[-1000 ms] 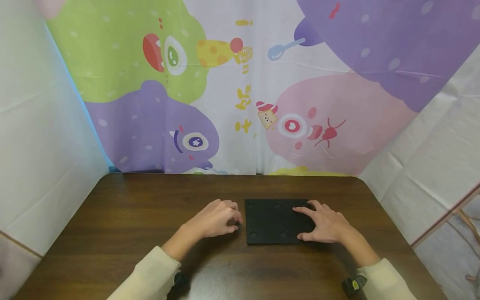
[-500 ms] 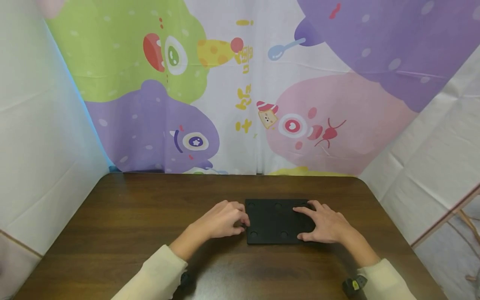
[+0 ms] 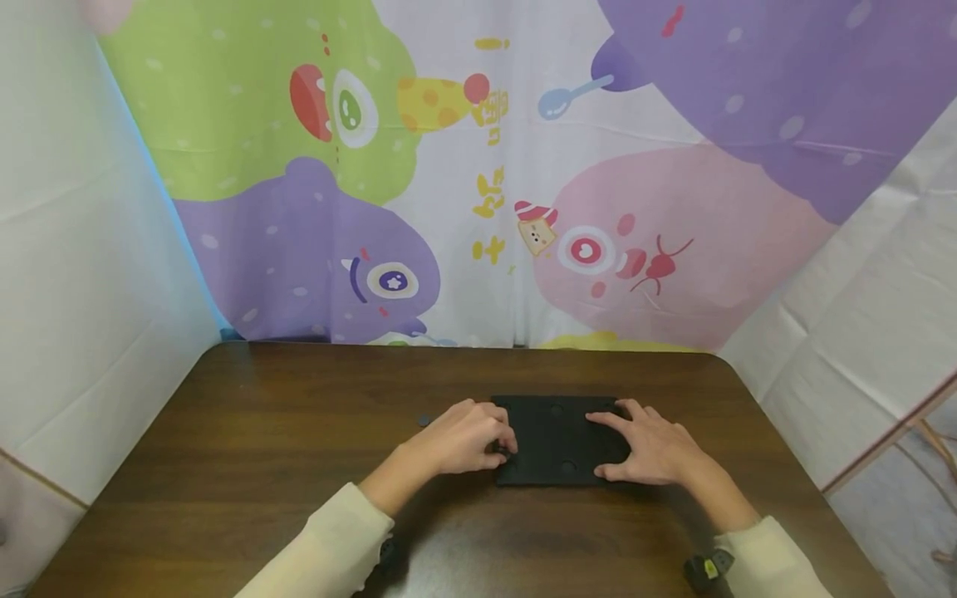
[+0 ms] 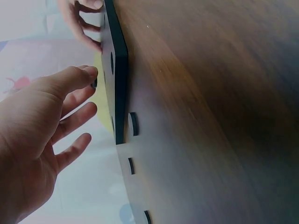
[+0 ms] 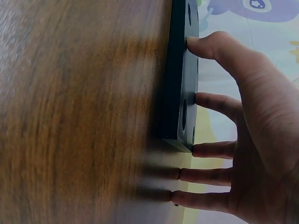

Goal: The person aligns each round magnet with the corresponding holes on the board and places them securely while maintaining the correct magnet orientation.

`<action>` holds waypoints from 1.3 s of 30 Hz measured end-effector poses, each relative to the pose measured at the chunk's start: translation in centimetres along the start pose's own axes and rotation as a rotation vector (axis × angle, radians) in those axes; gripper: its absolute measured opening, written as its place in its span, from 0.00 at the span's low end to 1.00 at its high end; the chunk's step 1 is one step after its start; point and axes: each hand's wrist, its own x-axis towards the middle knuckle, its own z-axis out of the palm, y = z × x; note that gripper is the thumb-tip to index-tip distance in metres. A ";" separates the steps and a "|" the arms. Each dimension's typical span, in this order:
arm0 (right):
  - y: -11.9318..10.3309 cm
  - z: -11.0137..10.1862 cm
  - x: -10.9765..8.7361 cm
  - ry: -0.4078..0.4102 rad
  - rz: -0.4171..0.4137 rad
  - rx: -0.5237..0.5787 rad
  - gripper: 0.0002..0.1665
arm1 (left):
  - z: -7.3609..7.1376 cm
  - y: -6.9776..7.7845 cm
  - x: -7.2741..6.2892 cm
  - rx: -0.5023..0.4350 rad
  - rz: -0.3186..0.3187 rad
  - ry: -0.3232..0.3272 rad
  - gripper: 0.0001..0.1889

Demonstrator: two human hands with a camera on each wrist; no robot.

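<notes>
A black rectangular board (image 3: 542, 440) with round recesses lies on the table. My left hand (image 3: 467, 438) is over the board's left end and pinches a small dark disc (image 4: 95, 84) between thumb and forefinger, its other fingers loosely bent. The disc is held close above the board, mostly hidden by the fingertips. My right hand (image 3: 652, 442) rests spread on the board's right end, with thumb (image 5: 198, 45) and forefinger on its top and the outer fingers reaching past its end.
Three dark discs lie on the wooden table (image 3: 299, 465) left of the board, among them a near disc (image 4: 133, 123), a middle disc (image 4: 131, 165) and a far disc (image 4: 147, 217). A cartoon-printed cloth (image 3: 478, 166) hangs behind the table.
My left hand has moved rightward from beside the board to over its left end, uncovering a disc on the table behind it. The right hand and the board have stayed in place.
</notes>
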 end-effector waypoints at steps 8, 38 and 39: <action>0.0 -0.1 -0.1 0.002 0.006 -0.007 0.54 | 0.1 0.4 0.4 -0.010 0.006 -0.020 0.05; 0.0 0.0 -0.1 0.003 0.004 -0.001 0.54 | 1.1 0.7 0.3 -0.004 0.000 -0.082 0.04; 0.0 0.0 -0.1 0.003 0.007 0.000 0.54 | 1.1 0.7 0.3 -0.003 0.003 -0.080 0.04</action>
